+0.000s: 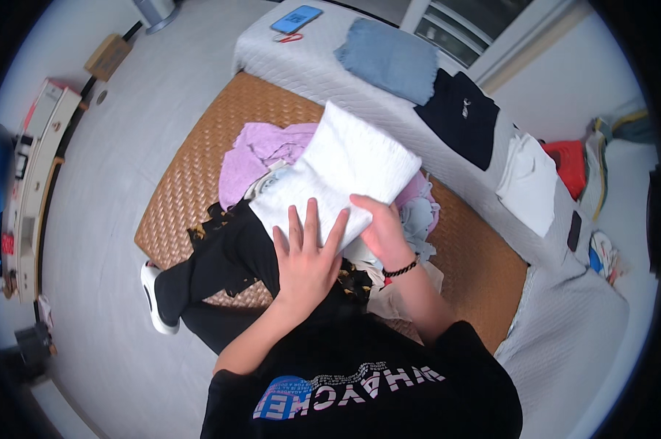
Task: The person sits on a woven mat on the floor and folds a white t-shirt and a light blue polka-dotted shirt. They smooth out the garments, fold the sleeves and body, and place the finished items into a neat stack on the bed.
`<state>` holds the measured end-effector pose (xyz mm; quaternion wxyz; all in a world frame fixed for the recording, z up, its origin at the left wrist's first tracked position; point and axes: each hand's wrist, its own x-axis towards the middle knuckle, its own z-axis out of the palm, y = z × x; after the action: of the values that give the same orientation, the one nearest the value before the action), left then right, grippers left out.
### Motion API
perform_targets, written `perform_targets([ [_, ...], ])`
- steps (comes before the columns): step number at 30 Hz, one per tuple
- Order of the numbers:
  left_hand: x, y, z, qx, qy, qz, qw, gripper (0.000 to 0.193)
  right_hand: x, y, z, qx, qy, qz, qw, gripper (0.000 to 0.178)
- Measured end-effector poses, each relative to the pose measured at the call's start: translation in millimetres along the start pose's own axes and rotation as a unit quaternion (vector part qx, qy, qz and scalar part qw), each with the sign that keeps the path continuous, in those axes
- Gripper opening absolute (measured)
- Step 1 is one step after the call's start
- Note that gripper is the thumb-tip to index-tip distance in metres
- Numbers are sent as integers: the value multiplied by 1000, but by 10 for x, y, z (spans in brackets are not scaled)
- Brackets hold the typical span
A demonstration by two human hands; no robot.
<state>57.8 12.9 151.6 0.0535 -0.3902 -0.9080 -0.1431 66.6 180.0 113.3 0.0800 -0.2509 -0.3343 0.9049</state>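
A folded white cloth [354, 162], perhaps a garment, lies across my lap and over a loose heap of clothes. My left hand [308, 257] rests flat on its near part, fingers spread. At the cloth's near right edge, my right hand [383, 228] holds it with the thumb on top and the other fingers hidden beneath. Behind the white cloth shows a crumpled lilac garment [243, 162]. Pale blue clothing [418, 219] pokes out on the right, beyond my right hand. Black-and-gold patterned fabric [356, 284] peeks out between my forearms.
A woven brown mat [191, 183] lies under the heap. On the quilted pale sofa cover are a phone [297, 19], a folded blue denim piece [389, 58], folded black clothing [458, 117] and folded white clothing [528, 183]. A drawer cabinet [41, 175] stands at the left.
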Motion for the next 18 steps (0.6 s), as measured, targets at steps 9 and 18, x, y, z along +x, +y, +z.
perform_targets([
  [9, -37, -118, 336, -230, 64, 63, 969, 41, -483, -910, -704, 40, 81, -135, 987, 60],
  [18, -600, -727, 1079, -59, -149, 135, 978, 36, -1822, -1680, -2115, 103, 339, -330, 875, 48],
])
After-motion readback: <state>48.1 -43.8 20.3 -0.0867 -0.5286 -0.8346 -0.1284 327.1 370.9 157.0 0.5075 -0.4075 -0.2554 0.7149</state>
